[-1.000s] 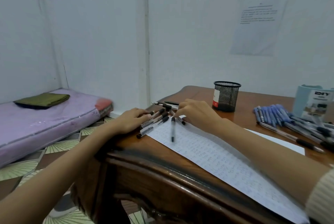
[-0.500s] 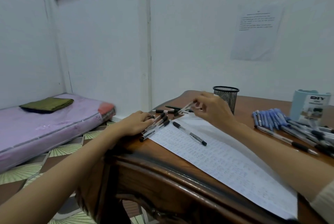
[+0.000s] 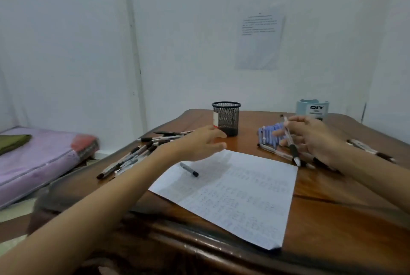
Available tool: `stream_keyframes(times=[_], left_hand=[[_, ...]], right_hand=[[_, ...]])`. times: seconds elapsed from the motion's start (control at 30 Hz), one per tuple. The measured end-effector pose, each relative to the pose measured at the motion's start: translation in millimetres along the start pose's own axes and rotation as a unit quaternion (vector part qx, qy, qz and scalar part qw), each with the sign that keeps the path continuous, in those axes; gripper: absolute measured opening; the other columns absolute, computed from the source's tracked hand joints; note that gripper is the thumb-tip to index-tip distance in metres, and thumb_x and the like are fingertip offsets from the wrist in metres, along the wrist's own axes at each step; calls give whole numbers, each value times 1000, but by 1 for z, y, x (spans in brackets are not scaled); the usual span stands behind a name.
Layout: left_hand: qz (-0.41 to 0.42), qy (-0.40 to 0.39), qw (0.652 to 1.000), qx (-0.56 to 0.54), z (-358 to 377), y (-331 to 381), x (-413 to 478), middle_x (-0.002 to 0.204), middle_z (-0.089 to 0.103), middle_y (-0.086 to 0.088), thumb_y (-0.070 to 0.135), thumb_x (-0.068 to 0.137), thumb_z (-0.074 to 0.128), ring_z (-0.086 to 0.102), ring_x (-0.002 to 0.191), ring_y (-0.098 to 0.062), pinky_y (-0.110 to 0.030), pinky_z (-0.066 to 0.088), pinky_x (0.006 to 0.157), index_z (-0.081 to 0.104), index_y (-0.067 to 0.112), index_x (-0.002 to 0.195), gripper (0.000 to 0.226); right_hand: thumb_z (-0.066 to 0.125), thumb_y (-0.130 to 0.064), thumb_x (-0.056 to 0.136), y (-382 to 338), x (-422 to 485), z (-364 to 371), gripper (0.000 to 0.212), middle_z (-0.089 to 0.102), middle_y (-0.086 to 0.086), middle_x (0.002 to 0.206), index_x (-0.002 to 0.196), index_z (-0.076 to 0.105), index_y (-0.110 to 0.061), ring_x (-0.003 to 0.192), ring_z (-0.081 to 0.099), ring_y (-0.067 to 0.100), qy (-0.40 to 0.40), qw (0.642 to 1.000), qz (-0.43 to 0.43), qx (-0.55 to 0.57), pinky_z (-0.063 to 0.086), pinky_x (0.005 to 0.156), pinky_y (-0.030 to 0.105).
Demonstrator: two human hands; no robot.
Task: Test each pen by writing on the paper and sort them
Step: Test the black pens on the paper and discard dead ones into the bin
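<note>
— Since you last reported, what has changed?
— I see the right hand (image 3: 315, 139) gone from centre frame to the right, fingers clamped on a pen (image 3: 293, 151) over the blue pens (image 3: 269, 134).
— And the left hand (image 3: 199, 143)?
— It quit the black pens (image 3: 133, 156) at centre left. It hovers, fingers slack and empty, over the top edge of the paper (image 3: 244, 197). A loose pen (image 3: 189, 169) lies there.

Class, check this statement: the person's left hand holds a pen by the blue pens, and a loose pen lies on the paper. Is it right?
Not quite. It is the right hand that holds the pen by the blue pens, fingers curled round it; the left hand is open and holds nothing. A loose pen does lie on the paper. The head view shows this.
</note>
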State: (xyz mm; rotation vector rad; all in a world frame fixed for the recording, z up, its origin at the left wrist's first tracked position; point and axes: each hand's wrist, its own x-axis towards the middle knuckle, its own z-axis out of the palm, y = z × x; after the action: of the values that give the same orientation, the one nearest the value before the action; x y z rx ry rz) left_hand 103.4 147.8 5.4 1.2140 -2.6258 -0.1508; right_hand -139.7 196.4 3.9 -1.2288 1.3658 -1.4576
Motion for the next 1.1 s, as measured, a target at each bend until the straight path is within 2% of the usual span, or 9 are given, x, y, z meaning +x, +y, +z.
stream_keyframes(times=[0.13, 0.3, 0.37, 0.53, 0.67, 0.83, 0.9, 1.03, 1.1], left_hand=[[47, -73, 996, 10, 17, 29, 28, 142, 37, -5, 37, 99, 36, 40, 127, -22, -33, 34, 104, 42, 8, 136, 47], [64, -188, 980, 22, 42, 38, 41, 158, 0, 6, 50, 98, 23, 3, 145, -14, -35, 6, 115, 9, 29, 150, 59], [61, -191, 979, 35, 50, 35, 40, 157, -8, 8, 52, 97, 18, -7, 144, -10, -36, -1, 116, 0, 30, 150, 60], [61, -175, 982, 14, 52, 31, 36, 157, -10, 8, 52, 97, 17, -10, 143, -7, -34, -4, 115, -1, 33, 149, 58], [63, -179, 982, 11, 53, 28, 37, 157, -9, 10, 54, 96, 18, -10, 143, -6, -33, -5, 114, 0, 36, 148, 58], [62, -178, 982, 8, 53, 28, 38, 157, -8, 11, 53, 96, 19, -9, 143, -6, -33, -4, 114, 0, 36, 148, 58], [58, -179, 982, 6, 53, 28, 38, 157, -8, 11, 54, 96, 19, -8, 143, -6, -33, -4, 114, 0, 36, 148, 59], [52, -180, 982, 6, 53, 30, 37, 157, -7, 11, 53, 96, 20, -7, 143, -7, -34, -3, 114, 1, 36, 148, 59], [52, -179, 982, 4, 53, 31, 37, 157, -7, 11, 52, 96, 20, -7, 144, -7, -33, -3, 114, 1, 35, 148, 58]], right_hand=[[59, -4, 87, 3, -11, -27, 53, 68, 17, 95, 133, 39, -19, 70, 65, 23, -12, 999, 42, -4, 52, 41, 25], [61, -1, 85, 3, -11, -29, 48, 68, 15, 86, 127, 46, -18, 54, 67, 17, -9, 1000, 8, -22, 56, 46, 29], [61, 2, 84, 2, -11, -25, 45, 66, 15, 82, 123, 48, -17, 50, 66, 17, -5, 1000, 0, -21, 55, 43, 28], [69, -4, 78, 4, -15, -21, 42, 68, 16, 91, 114, 55, -19, 54, 66, 18, 12, 1000, 11, -3, 53, 43, 22], [69, -18, 79, 3, -16, -23, 18, 66, 7, 85, 90, 55, -25, 56, 54, 12, 34, 998, 20, 50, 47, 41, 15], [67, -22, 81, 10, -17, -24, 23, 62, 3, 83, 102, 59, -17, 61, 52, 11, 31, 996, 50, 62, 44, 40, 13], [70, -22, 78, 14, -16, -25, 26, 56, 4, 82, 98, 58, -11, 62, 51, 11, 56, 990, 73, 106, 42, 43, 13], [62, -12, 86, 14, -15, -26, 16, 37, -2, 53, 79, 47, -10, 30, 31, 3, 83, 969, 73, 222, 28, 28, 12], [57, -18, 91, 14, -21, -23, 24, 38, -3, 45, 71, 46, -10, 30, 35, 3, 64, 970, 67, 225, 39, 32, 15]])
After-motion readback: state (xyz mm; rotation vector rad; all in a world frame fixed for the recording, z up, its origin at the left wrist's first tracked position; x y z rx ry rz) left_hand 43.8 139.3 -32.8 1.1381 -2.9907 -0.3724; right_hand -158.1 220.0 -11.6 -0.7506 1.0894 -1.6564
